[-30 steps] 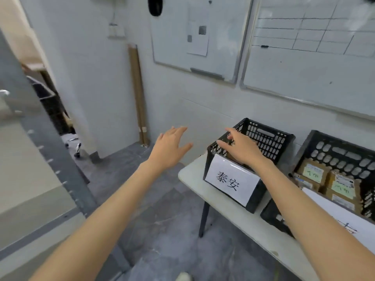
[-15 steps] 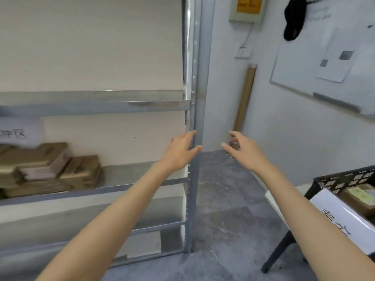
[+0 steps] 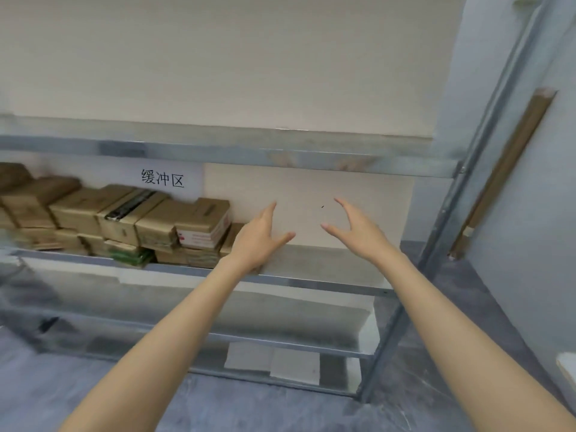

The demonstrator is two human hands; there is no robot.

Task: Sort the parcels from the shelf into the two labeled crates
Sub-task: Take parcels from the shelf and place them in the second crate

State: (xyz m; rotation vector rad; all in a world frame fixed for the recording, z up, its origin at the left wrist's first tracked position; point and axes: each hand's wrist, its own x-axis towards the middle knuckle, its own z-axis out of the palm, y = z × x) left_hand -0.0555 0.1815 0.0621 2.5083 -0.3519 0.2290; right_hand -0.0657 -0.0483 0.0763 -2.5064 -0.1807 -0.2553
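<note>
On the shelf's (image 3: 327, 283) middle board, from its left end to about its middle, the parcels (image 3: 124, 219) lie stacked in two rough layers, the row running lengthwise along the board. Both hands are raised in front of that board, apart, fingers spread and holding nothing. The left hand (image 3: 258, 241) is the nearer one — it hovers just beside the end of the row, where a carton with red print (image 3: 202, 229) tops the pile and a brown carton (image 3: 233, 241) is half hidden behind the palm. The right hand (image 3: 355, 232) is in front of the bare stretch of the board, well apart from any parcel. So the next pick lies to the left of both hands, and I judge the left would reach it first.

Count: two hands; at least ten brown cartons and one green packet (image 3: 131, 257) — blur at the shelf's left end prevents an exact tally; one paper sign (image 3: 162, 179) on the shelf's back panel above the row. Neither crate is in view.
</note>
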